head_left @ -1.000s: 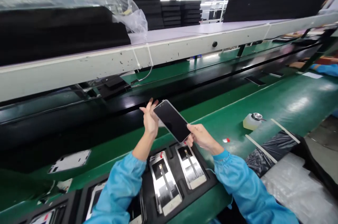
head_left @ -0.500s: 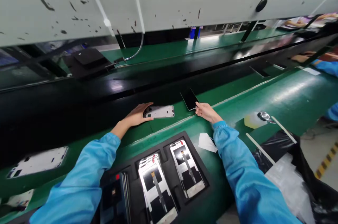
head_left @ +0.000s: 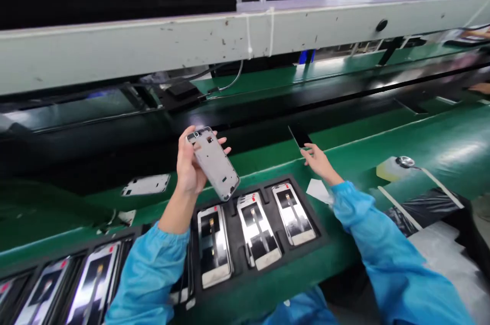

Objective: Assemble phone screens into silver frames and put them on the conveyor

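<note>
My left hand (head_left: 187,164) grips a silver-grey phone frame (head_left: 216,164) by its upper end. The frame is raised and tilted above the bench, its cut-out side facing me. My right hand (head_left: 318,161) is at the near edge of a dark phone screen (head_left: 299,136), its thumb and fingers closed on that edge. The screen's far part lies over the green strip along the bench. Below my hands a black tray (head_left: 245,276) holds several white-edged phone screens (head_left: 258,230) with flex cables, stacked in slots.
Another phone frame (head_left: 145,185) lies to the left. More screens (head_left: 92,284) fill a tray at the lower left. White paper (head_left: 318,190), a yellowish bottle (head_left: 388,169) with a metal top and black plastic sheeting (head_left: 417,207) are at the right. A grey beam (head_left: 153,54) crosses above.
My left hand has lifted the phone frame off the bench and tilted it up. My right hand stays at the dark screen's near edge. The view has swung left.
</note>
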Available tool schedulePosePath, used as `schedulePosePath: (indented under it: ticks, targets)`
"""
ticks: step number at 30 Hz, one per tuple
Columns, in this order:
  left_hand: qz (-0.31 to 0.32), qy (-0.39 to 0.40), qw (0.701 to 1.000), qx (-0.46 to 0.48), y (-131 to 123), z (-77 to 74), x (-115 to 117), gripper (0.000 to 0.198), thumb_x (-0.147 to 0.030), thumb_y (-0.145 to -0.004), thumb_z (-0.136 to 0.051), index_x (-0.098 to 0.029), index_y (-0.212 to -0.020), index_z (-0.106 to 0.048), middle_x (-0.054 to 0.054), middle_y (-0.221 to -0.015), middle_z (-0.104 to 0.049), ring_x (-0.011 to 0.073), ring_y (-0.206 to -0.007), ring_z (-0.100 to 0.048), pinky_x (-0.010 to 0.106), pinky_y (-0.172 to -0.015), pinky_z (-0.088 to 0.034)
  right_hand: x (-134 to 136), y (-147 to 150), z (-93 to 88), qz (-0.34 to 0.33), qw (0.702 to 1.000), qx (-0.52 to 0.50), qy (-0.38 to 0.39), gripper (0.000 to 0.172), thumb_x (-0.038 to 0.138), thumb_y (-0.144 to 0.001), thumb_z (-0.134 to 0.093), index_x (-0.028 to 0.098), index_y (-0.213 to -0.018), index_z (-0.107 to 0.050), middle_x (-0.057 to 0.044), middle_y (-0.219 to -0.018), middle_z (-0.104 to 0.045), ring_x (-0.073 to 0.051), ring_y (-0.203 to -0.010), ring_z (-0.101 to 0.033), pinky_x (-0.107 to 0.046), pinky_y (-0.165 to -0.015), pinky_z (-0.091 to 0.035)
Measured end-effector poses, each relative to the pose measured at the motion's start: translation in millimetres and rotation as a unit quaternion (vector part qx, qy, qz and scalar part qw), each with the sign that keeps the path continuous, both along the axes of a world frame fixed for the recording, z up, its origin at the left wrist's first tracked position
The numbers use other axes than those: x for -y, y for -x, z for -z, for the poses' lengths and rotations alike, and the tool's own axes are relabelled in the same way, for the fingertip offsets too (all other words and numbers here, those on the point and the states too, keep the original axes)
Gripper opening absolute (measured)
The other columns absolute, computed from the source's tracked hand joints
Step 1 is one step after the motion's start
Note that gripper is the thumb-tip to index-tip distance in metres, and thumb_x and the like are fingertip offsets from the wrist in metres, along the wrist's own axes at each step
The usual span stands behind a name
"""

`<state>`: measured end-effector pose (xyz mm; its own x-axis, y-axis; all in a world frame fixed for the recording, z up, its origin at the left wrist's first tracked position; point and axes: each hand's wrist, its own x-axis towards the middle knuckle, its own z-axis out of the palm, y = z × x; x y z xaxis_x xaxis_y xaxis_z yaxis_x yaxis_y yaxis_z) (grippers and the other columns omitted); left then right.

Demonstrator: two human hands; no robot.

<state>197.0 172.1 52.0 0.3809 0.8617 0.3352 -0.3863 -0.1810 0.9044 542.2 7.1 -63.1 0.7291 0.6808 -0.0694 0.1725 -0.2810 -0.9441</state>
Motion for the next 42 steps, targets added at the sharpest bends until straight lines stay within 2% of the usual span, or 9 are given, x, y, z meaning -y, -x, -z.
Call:
schedulePosePath:
  ticks: [3,7,12,19,23,28,33,38,42]
  targets:
    - [0.058,0.137,0.98,0.134,17.5,-17.8,59.2,0.054,-0.074,-0.109,-0.06,-0.032,-0.142,-0.069,0.011,-0.139,-0.082,0.0327,-0.12,-0.083,0.055,-0.099,-0.072,67.1,63.6,7.1,-0.098,0.99,0.097,0.01,0.048,0.048,-0.093,-0.087,0.022,-0.131,-0.076,-0.01,-0.114,-0.075,-0.03,-0.098,-0.072,-0.046,-0.098,-0.063]
    - [0.076,0.223,0.956,0.173,18.5,-20.5,103.4,0.058,-0.065,-0.119,-0.038,-0.025,-0.14,-0.076,0.015,-0.143,-0.081,0.0284,-0.113,-0.085,0.042,-0.088,-0.073,127.8,144.9,15.0,-0.16,0.905,0.357,0.17,0.047,0.05,-0.104,-0.075,0.019,-0.139,-0.072,-0.021,-0.139,-0.069,-0.041,-0.128,-0.066,-0.053,-0.104,-0.061]
    - [0.119,0.269,0.944,0.152,8.8,-15.5,120.1,0.068,-0.066,-0.119,-0.034,-0.02,-0.151,-0.073,0.018,-0.154,-0.077,0.0273,-0.105,-0.085,0.039,-0.082,-0.072,113.7,172.1,1.8,-0.077,0.859,0.394,0.318,0.05,0.061,-0.102,-0.082,0.015,-0.12,-0.074,-0.027,-0.138,-0.066,-0.044,-0.13,-0.064,-0.051,-0.098,-0.06]
    - [0.157,0.28,0.934,0.158,20.7,-36.4,136.9,0.08,-0.066,-0.12,-0.022,-0.012,-0.157,-0.068,0.02,-0.143,-0.082,0.0248,-0.084,-0.085,0.036,-0.07,-0.071,93.8,137.6,-6.9,-0.082,0.896,0.288,0.328,0.072,0.056,-0.075,-0.106,0.015,-0.122,-0.07,-0.026,-0.137,-0.068,-0.044,-0.123,-0.072,-0.047,-0.097,-0.058]
    - [0.231,0.302,0.912,0.155,27.9,-42.6,142.0,0.085,-0.07,-0.119,-0.019,-0.012,-0.163,-0.064,0.019,-0.132,-0.086,0.0269,-0.08,-0.086,0.036,-0.065,-0.071,102.0,124.2,-9.0,-0.11,0.918,0.271,0.268,0.042,0.058,-0.096,-0.086,0.019,-0.095,-0.071,-0.014,-0.101,-0.077,-0.034,-0.096,-0.075,-0.039,-0.084,-0.056]
    - [0.307,0.34,0.882,0.107,21.2,-35.8,147.6,0.085,-0.064,-0.12,-0.012,-0.011,-0.166,-0.059,0.02,-0.113,-0.089,0.0283,-0.079,-0.087,0.037,-0.067,-0.071,112.6,132.2,-31.7,-0.146,0.953,0.236,0.12,0.06,0.074,-0.111,-0.051,0.021,-0.092,-0.071,-0.006,-0.085,-0.074,-0.025,-0.083,-0.069,-0.034,-0.075,-0.055]
    - [0.338,0.316,0.884,0.065,15.5,-8.0,155.3,0.083,-0.075,-0.116,-0.034,-0.01,-0.155,-0.069,0.023,-0.116,-0.088,0.0312,-0.087,-0.087,0.037,-0.07,-0.071,100.6,173.8,-57.6,-0.034,0.979,0.116,-0.166,0.072,0.093,-0.1,-0.059,0.024,-0.077,-0.06,-0.001,-0.074,-0.058,-0.02,-0.073,-0.054,-0.032,-0.065,-0.05]
    - [0.267,0.254,0.922,0.118,13.2,10.1,160.8,0.083,-0.081,-0.11,-0.05,-0.014,-0.153,-0.072,0.018,-0.117,-0.089,0.0302,-0.095,-0.087,0.039,-0.085,-0.071,83.6,193.9,-70.1,0.023,0.97,0.054,-0.238,0.078,0.1,-0.088,-0.069,0.025,-0.073,-0.056,0.001,-0.071,-0.054,-0.018,-0.07,-0.051,-0.029,-0.058,-0.048]
    - [0.342,0.247,0.904,0.07,9.5,9.2,159.8,0.096,-0.084,-0.104,-0.061,-0.014,-0.17,-0.057,0.018,-0.115,-0.089,0.0329,-0.093,-0.087,0.043,-0.085,-0.071,79.0,201.2,-73.1,-0.012,0.96,-0.02,-0.278,0.072,0.093,-0.086,-0.079,0.026,-0.079,-0.055,0.006,-0.064,-0.049,-0.012,-0.053,-0.047,-0.026,-0.045,-0.045]
